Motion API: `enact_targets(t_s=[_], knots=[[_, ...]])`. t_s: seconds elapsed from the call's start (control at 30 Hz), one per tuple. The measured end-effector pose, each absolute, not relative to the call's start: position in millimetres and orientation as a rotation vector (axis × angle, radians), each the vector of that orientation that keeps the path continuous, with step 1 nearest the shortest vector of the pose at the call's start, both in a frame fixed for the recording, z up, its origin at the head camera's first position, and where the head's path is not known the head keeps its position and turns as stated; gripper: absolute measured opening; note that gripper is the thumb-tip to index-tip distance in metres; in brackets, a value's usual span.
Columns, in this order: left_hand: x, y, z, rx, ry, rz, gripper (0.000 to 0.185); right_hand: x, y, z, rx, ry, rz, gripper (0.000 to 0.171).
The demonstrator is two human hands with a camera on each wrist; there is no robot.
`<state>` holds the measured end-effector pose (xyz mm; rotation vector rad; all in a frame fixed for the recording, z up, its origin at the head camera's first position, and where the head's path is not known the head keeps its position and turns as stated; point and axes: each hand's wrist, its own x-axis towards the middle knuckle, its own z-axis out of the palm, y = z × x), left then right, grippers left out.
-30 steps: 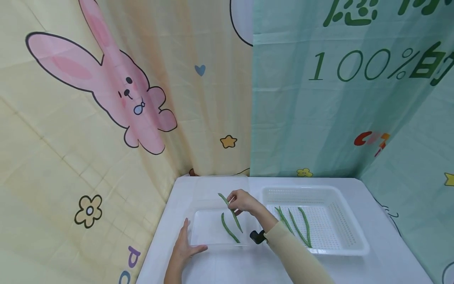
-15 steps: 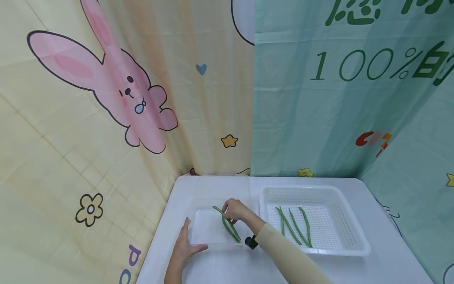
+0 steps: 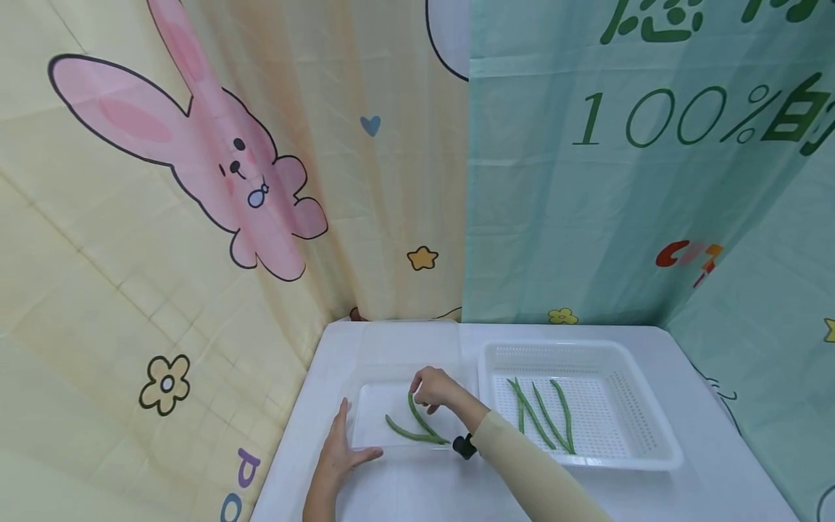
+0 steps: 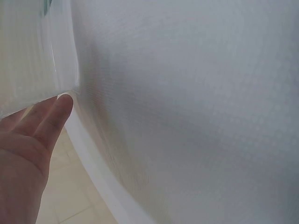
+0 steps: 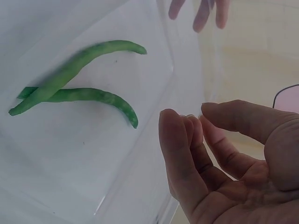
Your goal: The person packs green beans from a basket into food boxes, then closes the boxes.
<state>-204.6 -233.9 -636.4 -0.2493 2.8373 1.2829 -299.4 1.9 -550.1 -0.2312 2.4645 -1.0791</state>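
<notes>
Released since half a second ago, the green bean that the right hand (image 3: 433, 388) was lowering now lies flat in the clear tray (image 3: 367, 424), crossing the other bean there; the two green beans (image 3: 417, 428) overlap at their near-right ends and spread apart toward the left. In the right wrist view the two beans (image 5: 77, 88) rest on the tray's see-through floor, with nothing on top of them. The right hand hovers just above the tray's far right part, its fingers (image 5: 180, 154) loosely bent and holding nothing. The left hand (image 3: 341, 451) lies flat on the white worktop (image 3: 417, 493), fingers straight, touching the tray's near left corner; the left wrist view shows its thumb (image 4: 53, 114) against the tray's edge. Just right of the clear tray stands a white perforated basket (image 3: 646, 428) with four more green beans (image 3: 541, 417) lying lengthwise on its floor. The right forearm, in a beige sleeve (image 3: 535, 471), crosses the worktop in front of the basket's near left corner. Printed curtains (image 3: 261, 181) hang behind.
</notes>
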Motion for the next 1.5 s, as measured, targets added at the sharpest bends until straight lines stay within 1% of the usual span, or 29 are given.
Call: enact_targets(t_s=[0.3,0.57,0.7,0.93,1.1,1.3,1.5], knots=[[-207,-234,-638,-0.244,2.835,1.283,0.143,-298,10,-544,-0.246,2.435,-1.172,0.020],[-207,-234,-639,-0.252,2.831,1.280,0.145,-300,27,-532,-0.233,2.320,-1.345,0.014],[-207,-234,-639,-0.249,2.832,1.278,0.146,-302,42,-521,-0.254,2.283,-1.420,0.015],[-205,-233,-639,-0.214,2.856,1.282,0.143,-308,76,-500,-0.211,2.300,-1.466,0.028],[-205,-233,-639,-0.221,2.857,1.268,0.144,-310,106,-489,-0.150,2.305,-1.500,0.039],[-206,-233,-641,-0.190,2.864,1.284,0.144,-307,150,-480,-0.073,2.325,-1.499,0.053],[-206,-234,-642,-0.182,2.867,1.286,0.143,-301,200,-480,0.009,2.372,-1.470,0.065]])
